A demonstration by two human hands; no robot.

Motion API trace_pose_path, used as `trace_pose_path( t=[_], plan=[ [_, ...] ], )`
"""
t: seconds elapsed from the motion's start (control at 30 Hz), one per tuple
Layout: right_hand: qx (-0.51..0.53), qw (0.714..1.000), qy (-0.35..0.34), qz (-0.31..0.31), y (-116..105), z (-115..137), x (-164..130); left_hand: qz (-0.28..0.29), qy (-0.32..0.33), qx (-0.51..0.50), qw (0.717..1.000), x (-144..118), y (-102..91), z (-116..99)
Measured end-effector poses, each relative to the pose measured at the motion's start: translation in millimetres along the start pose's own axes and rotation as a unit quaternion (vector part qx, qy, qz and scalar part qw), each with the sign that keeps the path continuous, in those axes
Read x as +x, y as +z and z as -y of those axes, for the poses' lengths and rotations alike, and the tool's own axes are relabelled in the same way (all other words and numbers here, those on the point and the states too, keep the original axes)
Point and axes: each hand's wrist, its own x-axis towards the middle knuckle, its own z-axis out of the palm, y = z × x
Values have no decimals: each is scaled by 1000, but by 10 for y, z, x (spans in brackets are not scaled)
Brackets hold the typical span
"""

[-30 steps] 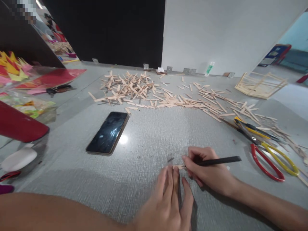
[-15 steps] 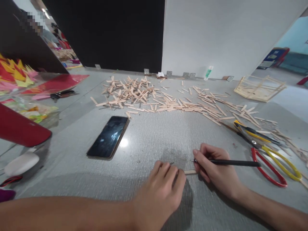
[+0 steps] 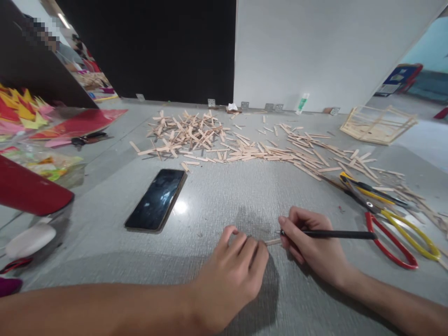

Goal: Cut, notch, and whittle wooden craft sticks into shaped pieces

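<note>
My left hand (image 3: 233,275) is closed, its fingers curled over a thin wooden craft stick (image 3: 273,242). Only a short end of the stick shows, between my two hands; the rest lies hidden under my left fingers. A slim black pen-like tool (image 3: 338,234) is pinched in my right hand (image 3: 310,238), its thin metallic tip pointing left, just above the stick's end. Whether that tip is a nib or a blade is too small to tell. To the right of that hand lie scissors (image 3: 388,224) with one red and one yellow handle.
Loose craft sticks (image 3: 252,149) spread across the back of the table. A phone (image 3: 156,200) lies left of my hands, with a red cylinder (image 3: 31,186) and a white mouse-shaped object (image 3: 31,239) farther left. A yellow cutter (image 3: 371,191) and a small stick frame (image 3: 378,125) are at right.
My left hand has shifted slightly up and left, and the stick's visible end has moved up a little with it. My right hand keeps its grip with barely any movement.
</note>
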Motion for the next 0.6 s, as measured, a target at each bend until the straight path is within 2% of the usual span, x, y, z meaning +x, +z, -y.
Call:
trace_pose_path(
  t=[0.13, 0.3, 0.43, 0.6],
  plan=[
    [2, 1000, -3, 12, 3, -12, 6, -14, -23, 34, 999, 9, -16, -9],
    [6, 998, 0, 65, -31, -62, 25, -54, -29, 44, 997, -124, -40, -222],
    [-5, 992, 6, 127, -71, -55, 76, -3, -45, 36, 998, -221, -6, -341],
    [-62, 984, 3, 166, -92, -32, 113, -10, -40, 34, 999, -220, 23, -344]
  ],
)
